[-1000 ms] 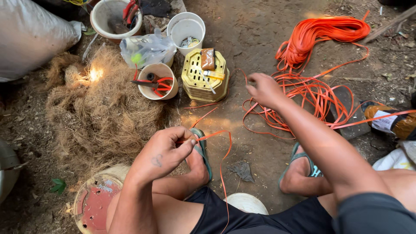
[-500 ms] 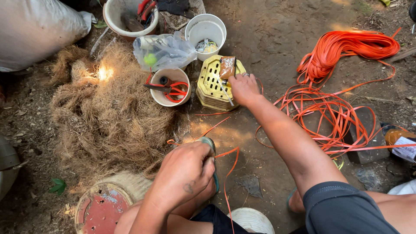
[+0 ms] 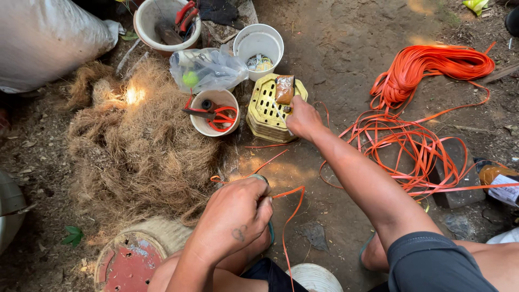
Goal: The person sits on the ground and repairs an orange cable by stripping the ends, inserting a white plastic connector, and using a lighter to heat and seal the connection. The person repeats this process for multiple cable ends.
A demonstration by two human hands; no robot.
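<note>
While the left hand (image 3: pixel 235 216) is closed in a fist around the end of a flat orange plastic strap (image 3: pixel 286 216), the right hand (image 3: pixel 303 120) is stretched forward onto the perforated yellow plastic basket (image 3: pixel 266 111), fingers curled at a small brown packet (image 3: pixel 284 89) lying on top; whether the packet is actually gripped cannot be told. The strap is pinched just in front of the knees, its free end hanging down toward the dirt, and it is well apart from the loose orange strap coil (image 3: pixel 432 65) at the far right. For a sound hold, the strap is best kept flat and untwisted in the fist while the other arm reaches. Care is advised near the white plastic cup holding red-handled cutters (image 3: pixel 213 112), which stands just beside the basket. A mound of brown coconut fibre (image 3: pixel 135 157) lies to the left and should be kept off the strap.
</note>
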